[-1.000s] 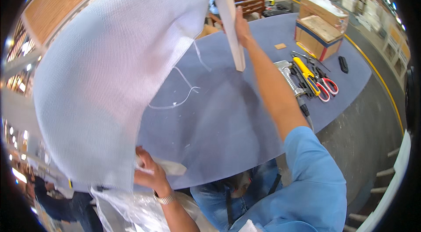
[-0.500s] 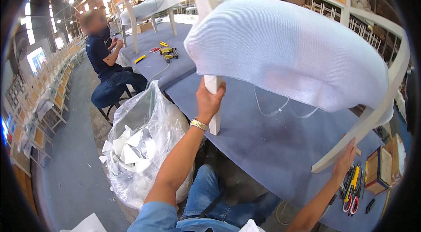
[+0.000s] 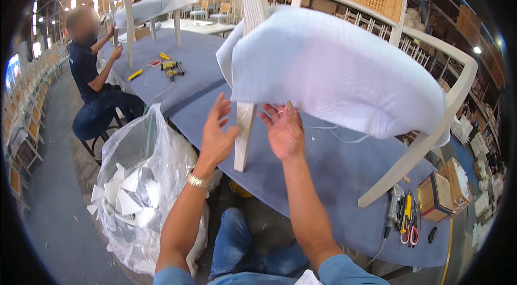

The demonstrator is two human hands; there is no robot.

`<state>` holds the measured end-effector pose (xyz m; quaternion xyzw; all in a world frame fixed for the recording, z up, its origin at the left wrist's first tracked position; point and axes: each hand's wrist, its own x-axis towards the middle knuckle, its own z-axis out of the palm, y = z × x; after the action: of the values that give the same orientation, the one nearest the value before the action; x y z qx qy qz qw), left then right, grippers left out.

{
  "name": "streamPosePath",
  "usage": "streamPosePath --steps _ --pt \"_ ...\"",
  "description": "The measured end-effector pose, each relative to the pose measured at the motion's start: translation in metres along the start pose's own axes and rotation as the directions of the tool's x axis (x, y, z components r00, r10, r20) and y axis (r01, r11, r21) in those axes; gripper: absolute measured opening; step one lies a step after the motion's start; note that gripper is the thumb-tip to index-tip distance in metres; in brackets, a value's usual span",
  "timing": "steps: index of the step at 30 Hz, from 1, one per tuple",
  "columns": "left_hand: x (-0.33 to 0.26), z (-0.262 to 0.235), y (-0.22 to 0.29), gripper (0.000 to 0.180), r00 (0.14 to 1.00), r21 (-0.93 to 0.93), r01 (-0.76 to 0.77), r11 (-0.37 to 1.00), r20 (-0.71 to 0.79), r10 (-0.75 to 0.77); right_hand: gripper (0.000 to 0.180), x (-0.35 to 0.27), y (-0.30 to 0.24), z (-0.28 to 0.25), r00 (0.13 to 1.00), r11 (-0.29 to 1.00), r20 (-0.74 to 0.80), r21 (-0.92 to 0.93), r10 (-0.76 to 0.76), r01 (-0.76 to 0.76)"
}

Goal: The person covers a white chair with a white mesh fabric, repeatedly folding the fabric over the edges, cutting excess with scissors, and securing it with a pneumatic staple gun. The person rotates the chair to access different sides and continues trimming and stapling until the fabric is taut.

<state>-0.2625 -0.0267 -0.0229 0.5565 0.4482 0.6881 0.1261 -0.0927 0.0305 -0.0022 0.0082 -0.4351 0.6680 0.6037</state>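
A pale wooden armchair stands on the table, with its near leg [image 3: 245, 137] in front of me. White ribbed fabric [image 3: 328, 64] is draped over the seat and hangs down the front, with loose thin cord [image 3: 350, 139] below its edge. My left hand [image 3: 216, 137] is open just left of the near leg, fingers spread upward near the fabric's corner. On the leg's other side, my right hand [image 3: 285, 134] is raised palm up, fingers apart and slightly bent, tips at the fabric's lower edge. Neither hand visibly grips anything.
A clear plastic bag of white scraps [image 3: 134, 193] stands at left below the blue-covered table [image 3: 318, 177]. Tools, including red-handled scissors [image 3: 409, 235], and a wooden box [image 3: 435, 199] lie at right. Farther left, a co-worker [image 3: 89, 69] sits by another chair and a yellow drill [image 3: 171, 69].
My left hand has let go of the near leg and opened. My right hand has come from the right leg to the fabric's lower edge. The view has shifted right.
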Motion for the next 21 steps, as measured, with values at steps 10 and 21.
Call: streamPosePath --steps 10,21 --pt "0.085 -0.019 0.160 0.036 0.717 0.515 -0.584 0.627 -0.034 0.696 0.059 0.022 0.001 0.073 0.988 0.970 0.141 0.244 -0.056 0.020" --pt "0.080 0.051 0.141 0.041 0.935 0.250 -0.266 0.931 -0.169 0.312 0.057 0.002 -0.018 0.039 0.997 0.949 0.077 -0.314 0.014 0.011"
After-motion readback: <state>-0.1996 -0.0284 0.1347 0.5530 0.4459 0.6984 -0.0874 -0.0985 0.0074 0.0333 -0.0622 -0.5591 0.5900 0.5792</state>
